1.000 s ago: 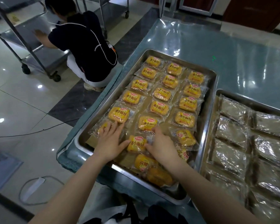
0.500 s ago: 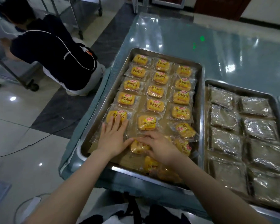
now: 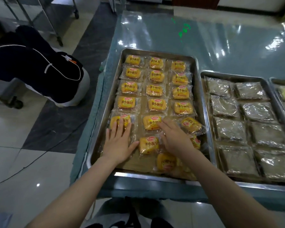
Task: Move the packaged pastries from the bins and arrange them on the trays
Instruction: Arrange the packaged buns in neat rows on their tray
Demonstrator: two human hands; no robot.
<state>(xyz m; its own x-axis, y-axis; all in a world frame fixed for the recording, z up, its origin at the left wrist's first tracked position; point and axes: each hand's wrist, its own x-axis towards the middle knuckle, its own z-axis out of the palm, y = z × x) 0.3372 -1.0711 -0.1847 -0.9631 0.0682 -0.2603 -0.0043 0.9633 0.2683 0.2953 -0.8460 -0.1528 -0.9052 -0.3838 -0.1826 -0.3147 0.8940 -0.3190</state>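
A steel tray point(image 3: 200, 99) on the table holds several yellow packaged pastries in three columns. My left hand point(image 3: 118, 142) lies flat with straight fingers on the near-left pastry point(image 3: 116, 120). My right hand point(image 3: 175, 137) rests with spread fingers on the wrappers in the middle, touching the pastry point(image 3: 150, 123) above it. Another pastry point(image 3: 148, 144) lies between my hands. Loose pastries point(image 3: 165, 162) sit unaligned at the tray's near edge, one point(image 3: 191, 125) tilted at the right.
A second steel tray point(image 3: 234, 76) to the right holds several brown packaged pastries, and a third tray point(image 3: 273, 81) shows at the far right. A person point(image 3: 39, 71) crouches on the floor at left beside a wheeled rack point(image 3: 15, 102). A cable point(image 3: 39, 155) crosses the floor.
My left hand slid up the left column onto the near-left pastry. My right hand moved from the lower middle pastry up toward the one above it. The view shifted left and down.
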